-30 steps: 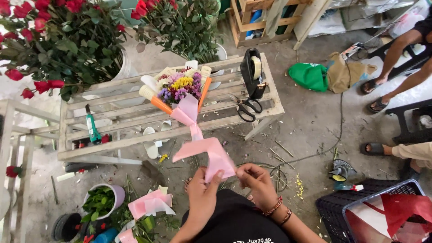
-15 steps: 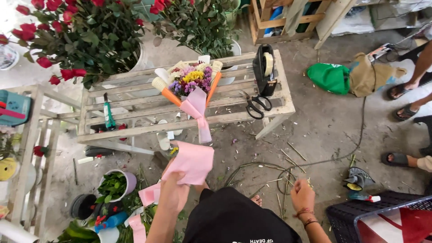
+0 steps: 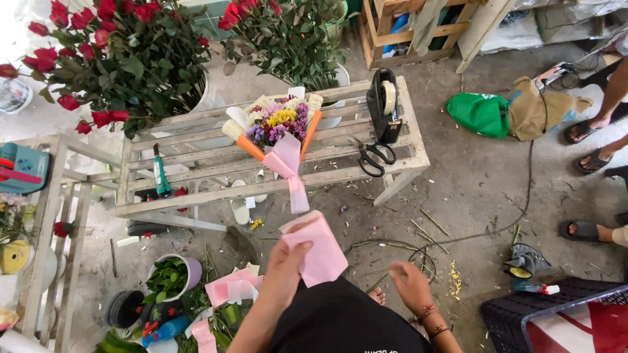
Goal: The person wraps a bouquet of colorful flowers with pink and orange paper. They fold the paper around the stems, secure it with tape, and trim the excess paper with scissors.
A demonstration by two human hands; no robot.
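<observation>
Left hand [image 3: 286, 265] holds pink paper [image 3: 317, 248]; right hand [image 3: 411, 287] empty.

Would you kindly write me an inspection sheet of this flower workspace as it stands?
Surface: slatted wooden bench on a concrete floor.
Job's things: folded pink paper; small bouquet with a pink bow lying on the bench.
Clutter: scissors, black tape dispenser, green-handled tool, stem scraps on the floor.
Grippers: left hand holds the pink paper; right hand empty, apart from it.
Cables: black cable across the floor.
Surroundings: tubs of red roses; another person's sandalled feet.
</observation>
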